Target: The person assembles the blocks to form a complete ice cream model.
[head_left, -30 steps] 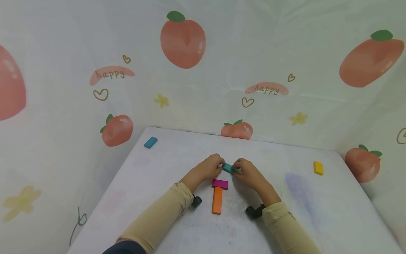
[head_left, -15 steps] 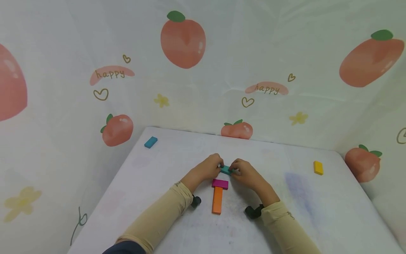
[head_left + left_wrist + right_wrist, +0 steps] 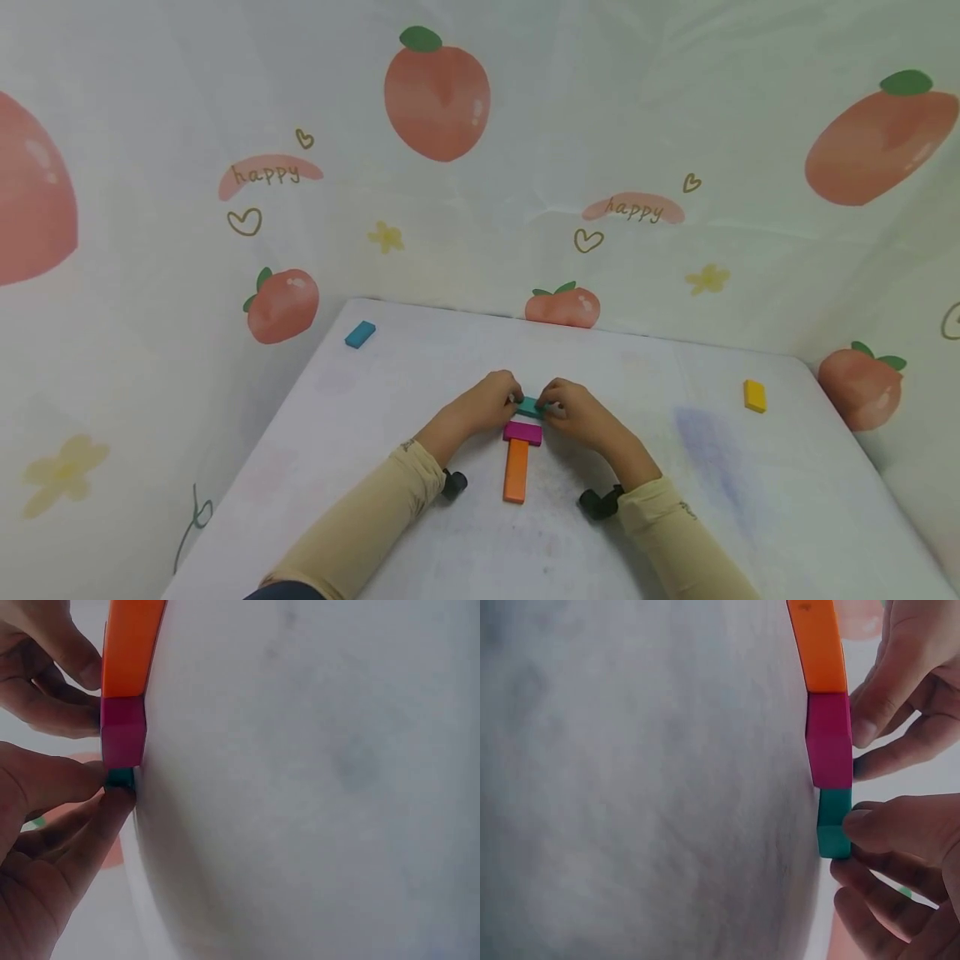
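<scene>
Left hand (image 3: 487, 404): pinches the teal block (image 3: 530, 407) at 9 o'clock end
Right hand (image 3: 581, 412): pinches its 3 o'clock end
Block place: near magenta block (image 3: 522, 433), at 12 o'clock
Orange block (image 3: 516, 472): touches magenta at 6 o'clock

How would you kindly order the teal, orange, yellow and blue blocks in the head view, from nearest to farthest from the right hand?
1. Teal block: pinched by the right hand, on its left.
2. Orange block: to the left, closer to the person.
3. Yellow block: well off to the right.
4. Blue block: near the table's far left corner.
</scene>
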`<state>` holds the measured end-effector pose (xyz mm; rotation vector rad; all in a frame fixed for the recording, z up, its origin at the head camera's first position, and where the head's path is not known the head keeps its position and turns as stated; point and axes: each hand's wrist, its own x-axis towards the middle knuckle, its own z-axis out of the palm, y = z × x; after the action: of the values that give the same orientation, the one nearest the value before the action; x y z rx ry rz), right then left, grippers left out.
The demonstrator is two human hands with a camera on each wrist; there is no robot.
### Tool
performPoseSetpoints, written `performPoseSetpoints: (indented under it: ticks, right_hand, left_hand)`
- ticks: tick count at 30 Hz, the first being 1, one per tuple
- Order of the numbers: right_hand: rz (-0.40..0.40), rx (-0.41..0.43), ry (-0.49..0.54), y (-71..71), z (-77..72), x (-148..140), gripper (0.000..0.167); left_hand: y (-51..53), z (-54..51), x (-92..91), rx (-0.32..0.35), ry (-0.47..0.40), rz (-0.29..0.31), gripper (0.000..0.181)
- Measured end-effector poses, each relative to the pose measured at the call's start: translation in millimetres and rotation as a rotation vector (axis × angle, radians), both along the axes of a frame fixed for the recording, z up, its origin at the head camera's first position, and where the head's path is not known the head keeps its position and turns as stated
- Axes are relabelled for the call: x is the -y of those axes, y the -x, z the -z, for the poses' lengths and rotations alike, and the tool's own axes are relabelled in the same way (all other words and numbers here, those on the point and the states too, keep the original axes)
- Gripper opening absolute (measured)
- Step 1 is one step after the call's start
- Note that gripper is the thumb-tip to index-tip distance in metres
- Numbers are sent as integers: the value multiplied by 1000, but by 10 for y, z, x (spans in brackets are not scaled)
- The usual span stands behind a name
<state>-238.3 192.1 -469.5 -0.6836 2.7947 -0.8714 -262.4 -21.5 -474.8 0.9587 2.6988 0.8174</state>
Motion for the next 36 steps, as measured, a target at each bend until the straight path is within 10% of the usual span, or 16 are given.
performPoseSetpoints:
  ticks: [36]
  right_hand:
    - [-82,-45,-22,-86,62,40,9]
  left_hand:
    - [-284,-22,71,19,7,-37,20]
